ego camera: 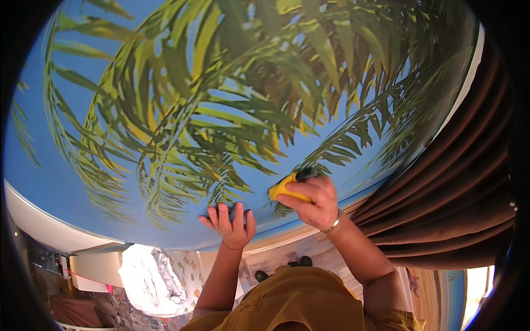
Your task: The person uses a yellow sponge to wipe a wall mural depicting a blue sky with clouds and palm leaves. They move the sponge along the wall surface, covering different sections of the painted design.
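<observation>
A large printed wall mural (244, 120) of palm fronds against a blue sky fills the upper part of the head view. My left hand (234, 225) is raised to its surface with fingers spread and nothing held; a ring is on one finger. To the right, my right hand (316, 202) grips a yellow and black handheld tool or pad (292, 186) against the mural, just below a palm frond. Its exact kind cannot be told, and the fingers hide part of it. A metal bracelet circles the right wrist.
Brown curtains (447, 194) hang in folds at the right, beside the mural's edge. White crumpled fabric (145, 281) lies at the lower left, near a pale box-like piece of furniture (95, 269). Wood-patterned flooring (269, 260) shows below, with dark footwear (305, 261).
</observation>
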Tool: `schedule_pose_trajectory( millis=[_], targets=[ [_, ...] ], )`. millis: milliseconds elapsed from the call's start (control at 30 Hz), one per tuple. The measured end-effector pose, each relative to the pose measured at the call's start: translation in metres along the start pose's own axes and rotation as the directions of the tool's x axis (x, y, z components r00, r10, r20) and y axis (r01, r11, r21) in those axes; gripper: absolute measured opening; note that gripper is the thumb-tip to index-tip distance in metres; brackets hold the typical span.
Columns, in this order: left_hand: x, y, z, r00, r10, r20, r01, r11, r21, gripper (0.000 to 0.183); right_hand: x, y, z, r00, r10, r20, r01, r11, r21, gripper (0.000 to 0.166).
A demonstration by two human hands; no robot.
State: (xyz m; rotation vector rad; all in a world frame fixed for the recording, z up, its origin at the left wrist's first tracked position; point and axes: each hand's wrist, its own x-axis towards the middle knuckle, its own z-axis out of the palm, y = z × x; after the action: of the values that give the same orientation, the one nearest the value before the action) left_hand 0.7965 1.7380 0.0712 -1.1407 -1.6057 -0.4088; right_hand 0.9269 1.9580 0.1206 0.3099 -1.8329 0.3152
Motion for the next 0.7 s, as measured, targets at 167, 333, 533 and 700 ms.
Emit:
schedule_pose_trajectory(
  millis=[167, 333, 533, 700],
  targets=[
    [-0.007, -0.001, -0.003, 1.000, -0.022, 0.014, 0.021, 0.999, 0.025, 0.048, 0.077, 0.007, -0.027, 0.923, 0.126, -0.362, -0.202, 0.963, -0.180, 0.041],
    [-0.004, 0.000, 0.001, 0.999, -0.032, 0.006, 0.032, 0.999, 0.001, 0.048, 0.104, 0.005, 0.009, 0.902, -0.036, -0.430, -0.025, 0.990, -0.137, 0.038],
    [-0.010, 0.002, 0.005, 0.997, -0.071, -0.013, 0.071, 0.997, 0.008, 0.037, 0.051, -0.022, 0.026, 0.989, -0.071, -0.130, 0.072, 0.997, 0.001, 0.038],
    [-0.015, 0.001, 0.005, 0.997, -0.069, -0.019, 0.070, 0.997, 0.040, 0.035, 0.119, -0.015, -0.006, 0.908, 0.035, -0.418, -0.135, 0.968, -0.212, 0.039]
  ],
)
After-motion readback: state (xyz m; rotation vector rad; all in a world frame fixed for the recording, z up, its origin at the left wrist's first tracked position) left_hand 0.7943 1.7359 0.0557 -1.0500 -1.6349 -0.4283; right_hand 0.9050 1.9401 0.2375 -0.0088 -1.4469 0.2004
